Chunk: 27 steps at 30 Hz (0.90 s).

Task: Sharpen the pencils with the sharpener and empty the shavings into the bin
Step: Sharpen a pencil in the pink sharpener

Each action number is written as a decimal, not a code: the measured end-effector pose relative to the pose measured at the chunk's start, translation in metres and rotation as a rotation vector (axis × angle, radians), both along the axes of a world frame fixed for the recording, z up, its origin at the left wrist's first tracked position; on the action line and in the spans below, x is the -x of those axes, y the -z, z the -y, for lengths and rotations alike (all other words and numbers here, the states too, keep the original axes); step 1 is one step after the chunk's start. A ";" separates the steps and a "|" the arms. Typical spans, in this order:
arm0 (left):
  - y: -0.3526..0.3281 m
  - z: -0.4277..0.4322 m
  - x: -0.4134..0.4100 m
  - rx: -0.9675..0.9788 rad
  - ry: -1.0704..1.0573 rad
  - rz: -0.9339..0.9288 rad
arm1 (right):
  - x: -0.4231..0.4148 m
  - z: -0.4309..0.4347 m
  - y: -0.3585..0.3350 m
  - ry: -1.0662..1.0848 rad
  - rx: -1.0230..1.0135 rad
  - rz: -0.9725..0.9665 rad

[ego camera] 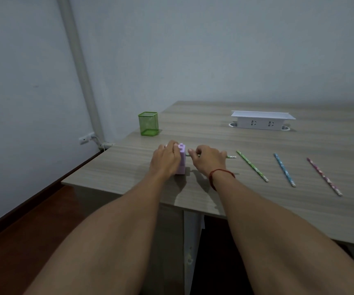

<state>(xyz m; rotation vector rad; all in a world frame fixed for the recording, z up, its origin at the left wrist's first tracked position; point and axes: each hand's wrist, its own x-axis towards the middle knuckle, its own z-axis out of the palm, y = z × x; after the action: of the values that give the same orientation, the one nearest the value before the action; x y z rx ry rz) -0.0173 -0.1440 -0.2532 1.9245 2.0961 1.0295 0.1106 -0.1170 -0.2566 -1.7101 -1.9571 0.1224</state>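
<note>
A lilac box-shaped sharpener [181, 160] stands on the wooden desk [257, 201] near its left front corner. My left hand [165, 159] grips it from the left and covers most of it. My right hand [208, 159] holds a green pencil [231, 156] level, with its tip end at the sharpener's right face and its tail sticking out to the right. Three more pencils lie on the desk to the right: a green one [252, 166], a blue one [284, 170] and a pink one [324, 176].
A green mesh holder [148, 123] stands at the desk's far left edge. A white socket block [261, 120] sits at the back middle. A pipe [80, 67] runs down the wall on the left, above a red-brown floor [33, 226].
</note>
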 end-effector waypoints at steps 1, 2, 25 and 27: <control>-0.002 0.001 0.002 0.023 0.020 0.013 | 0.001 0.002 -0.001 0.004 -0.017 0.019; -0.004 0.000 0.004 0.048 0.047 0.032 | 0.003 0.004 -0.002 0.009 -0.042 0.049; 0.022 0.027 0.051 -0.002 0.125 0.132 | 0.044 0.024 -0.017 -0.309 0.058 0.406; 0.023 0.025 0.052 -0.048 0.129 0.061 | 0.050 0.025 -0.014 -0.275 0.051 0.424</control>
<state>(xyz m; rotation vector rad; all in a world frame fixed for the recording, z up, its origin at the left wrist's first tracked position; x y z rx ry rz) -0.0689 -0.1686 -0.2759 1.9941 1.9043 1.1063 0.0608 -0.1424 -0.2429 -1.5842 -2.5147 -0.1021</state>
